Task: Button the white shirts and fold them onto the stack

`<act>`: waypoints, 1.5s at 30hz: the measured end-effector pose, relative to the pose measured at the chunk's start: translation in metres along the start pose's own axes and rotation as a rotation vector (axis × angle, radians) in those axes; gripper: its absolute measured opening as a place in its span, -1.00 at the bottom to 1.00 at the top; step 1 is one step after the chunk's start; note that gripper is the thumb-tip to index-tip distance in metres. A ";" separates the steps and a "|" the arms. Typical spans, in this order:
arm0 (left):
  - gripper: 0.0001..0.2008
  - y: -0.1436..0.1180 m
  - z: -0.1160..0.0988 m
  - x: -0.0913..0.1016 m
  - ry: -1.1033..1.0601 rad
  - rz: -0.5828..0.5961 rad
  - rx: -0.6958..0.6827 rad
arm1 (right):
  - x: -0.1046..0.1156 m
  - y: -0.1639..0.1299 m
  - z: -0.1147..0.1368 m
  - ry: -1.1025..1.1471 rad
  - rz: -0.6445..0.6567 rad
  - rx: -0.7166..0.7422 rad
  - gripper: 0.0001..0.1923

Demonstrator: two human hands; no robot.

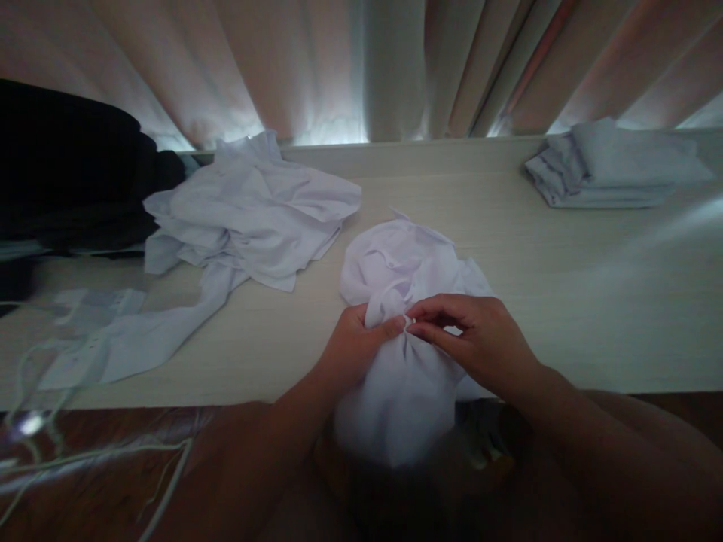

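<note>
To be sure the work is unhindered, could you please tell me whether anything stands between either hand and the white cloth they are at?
Nothing visible does: the left hand and right hand both pinch the white cloth directly. The crumpled white garment to its left lies apart on the table.

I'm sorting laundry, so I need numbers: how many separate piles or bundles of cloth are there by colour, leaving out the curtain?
White: 3 (the bundle held in the left hand and right hand, the crumpled heap, the folded stack)
Black: 1 (the pile at the left edge)
Total: 4
</note>
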State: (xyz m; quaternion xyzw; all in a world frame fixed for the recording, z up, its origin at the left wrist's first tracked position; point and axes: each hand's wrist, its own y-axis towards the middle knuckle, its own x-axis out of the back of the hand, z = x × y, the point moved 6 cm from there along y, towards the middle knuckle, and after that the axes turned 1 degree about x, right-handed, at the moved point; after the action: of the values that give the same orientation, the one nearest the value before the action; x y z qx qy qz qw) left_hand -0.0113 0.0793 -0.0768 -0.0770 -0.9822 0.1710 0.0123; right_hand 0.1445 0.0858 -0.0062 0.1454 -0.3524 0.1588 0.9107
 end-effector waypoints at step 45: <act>-0.69 -0.007 -0.013 0.006 0.101 -0.096 -0.121 | -0.029 -0.002 -0.035 0.677 -0.103 -0.231 -0.87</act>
State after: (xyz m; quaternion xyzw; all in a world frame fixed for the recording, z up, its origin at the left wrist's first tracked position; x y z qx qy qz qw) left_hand -0.0171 0.0784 -0.0620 -0.0391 -0.9914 0.1065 0.0654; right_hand 0.1459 0.0913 -0.0510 -0.0016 -0.0385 0.1111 0.9931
